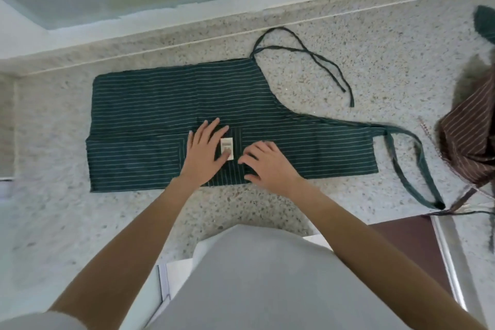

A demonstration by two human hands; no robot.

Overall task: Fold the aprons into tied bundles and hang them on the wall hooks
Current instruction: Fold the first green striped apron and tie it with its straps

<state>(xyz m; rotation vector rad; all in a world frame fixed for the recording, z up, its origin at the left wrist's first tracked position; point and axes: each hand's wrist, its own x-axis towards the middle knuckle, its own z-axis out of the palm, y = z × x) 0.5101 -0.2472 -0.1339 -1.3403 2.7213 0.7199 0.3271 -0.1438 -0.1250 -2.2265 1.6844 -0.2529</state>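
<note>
Looking down from head height, we see a dark green apron with thin white stripes [171, 104] lying flat, folded lengthwise, on the speckled grey stone table [348, 61]. Our left hand [205, 151] rests palm down on the cloth with its fingers straight and spread, so that grip is open and holds nothing. Its thumb lies on a small white sewn-in label [227, 148], whose print is too blurred for us to read. Our right hand [263, 162] sits just beside it on the near edge of the cloth, fingers bent with their tips on the fabric; whether they pinch a fold or only press down we cannot tell, since the back of the hand hides the fingertips' underside. The thin dark green waist ties [316, 60] loop loosely on the table beyond the apron, and the wider dark green neck strap [417, 163] curves off to the right, its far end reaching the table's edge. At the right border a crumpled brown apron with pale stripes [468, 142] is cut off by the frame, and above it a dark scrap of cloth [484, 24] is only partly in view, its shape unclear.
</note>
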